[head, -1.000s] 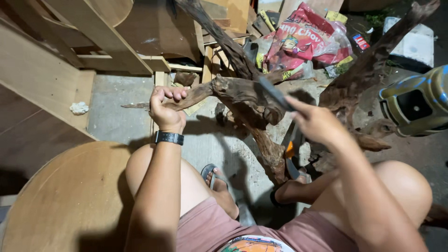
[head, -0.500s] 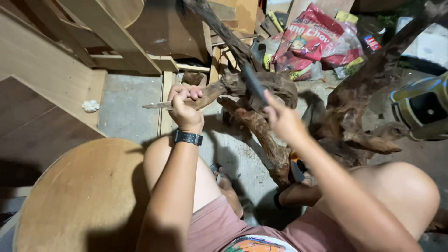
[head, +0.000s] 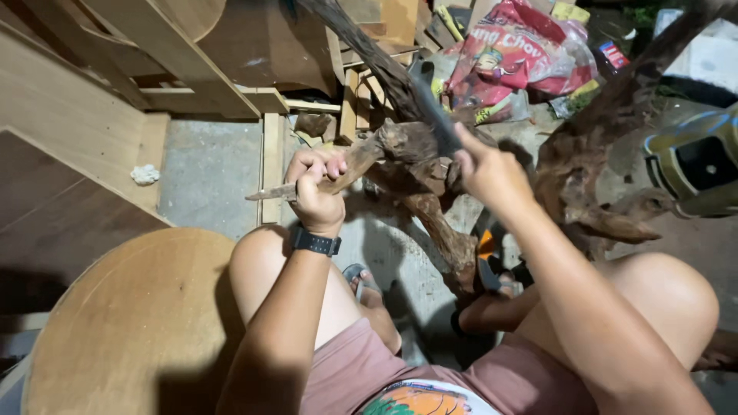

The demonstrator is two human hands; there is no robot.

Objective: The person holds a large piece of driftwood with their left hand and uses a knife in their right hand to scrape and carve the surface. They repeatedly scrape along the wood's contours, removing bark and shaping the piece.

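Note:
A gnarled brown piece of driftwood (head: 430,207) stands on the concrete floor between my knees. My left hand (head: 317,188), with a black watch on its wrist, grips a pointed branch (head: 269,192) of the driftwood that sticks out to the left. My right hand (head: 488,173) holds a dark flat tool (head: 430,107), a file or blade, laid against the upper part of the wood. A long dark branch (head: 361,46) rises toward the top of the view.
A round wooden tabletop (head: 131,323) lies at lower left. Wooden boards and frames (head: 177,61) stack up at upper left. A red printed bag (head: 523,54) lies behind the wood, and a second driftwood piece (head: 592,154) and a dark yellow-trimmed machine (head: 692,161) are at right.
The view has shifted, so the hands and wood sit more to the right. My right hand has moved the tool up along the driftwood; my left hand keeps its grip on the branch.

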